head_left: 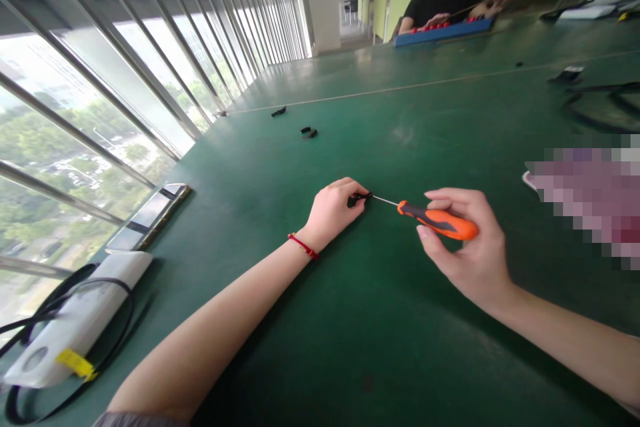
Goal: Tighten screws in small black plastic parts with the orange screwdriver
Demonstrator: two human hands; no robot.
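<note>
My left hand [334,210] rests on the green table [380,320] and pinches a small black part [361,197] between thumb and fingers. A red cord is tied round that wrist. My right hand [467,247] grips an orange and black screwdriver [439,221]; its thin metal shaft points left, with the tip at the black part.
Small black parts [309,131] and one more [279,111] lie farther back. A phone [150,213] and a white box with black cable [75,320] sit at the left edge by the window railing. A person works at a blue tray [445,31] far across. Black cables [600,103] lie right.
</note>
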